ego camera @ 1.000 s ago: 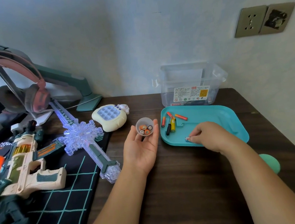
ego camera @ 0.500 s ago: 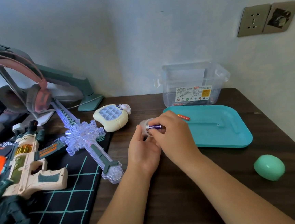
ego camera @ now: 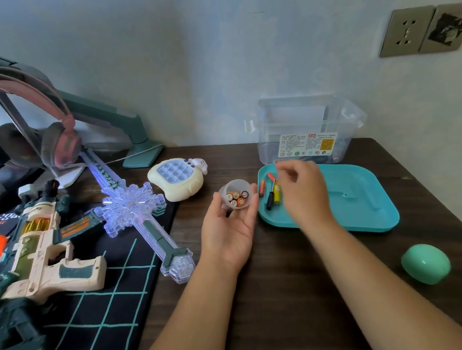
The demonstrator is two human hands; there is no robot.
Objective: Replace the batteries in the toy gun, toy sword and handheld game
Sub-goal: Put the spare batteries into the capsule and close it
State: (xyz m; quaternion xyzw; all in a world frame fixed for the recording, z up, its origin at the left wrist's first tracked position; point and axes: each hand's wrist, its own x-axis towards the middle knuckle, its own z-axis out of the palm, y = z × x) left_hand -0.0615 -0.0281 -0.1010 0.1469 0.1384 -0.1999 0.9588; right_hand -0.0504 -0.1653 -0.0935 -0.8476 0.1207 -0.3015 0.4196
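My left hand point(ego camera: 229, 230) holds a small clear cup point(ego camera: 236, 194) between fingertips and thumb; several batteries stand in it. My right hand point(ego camera: 302, 191) hovers blurred over the left end of the teal tray point(ego camera: 366, 207), fingers loosely curled, nothing visible in them. On the tray lie orange batteries point(ego camera: 261, 188) and a small yellow-handled screwdriver point(ego camera: 274, 197). The cream handheld game point(ego camera: 178, 182) sits behind the cup. The clear lit toy sword point(ego camera: 138, 211) lies diagonally to the left. Further left, on the black mat, lies the toy gun point(ego camera: 43, 247).
A clear plastic box point(ego camera: 307, 132) stands against the wall behind the tray. A green egg-shaped lid point(ego camera: 426, 264) lies at the right on the dark wooden table point(ego camera: 290, 295). Pink headphones point(ego camera: 53, 140) and a monitor arm fill the back left.
My right hand took a battery from the tray, brought it to the cup, and has now moved back over the tray without it. The cup holds one battery more.
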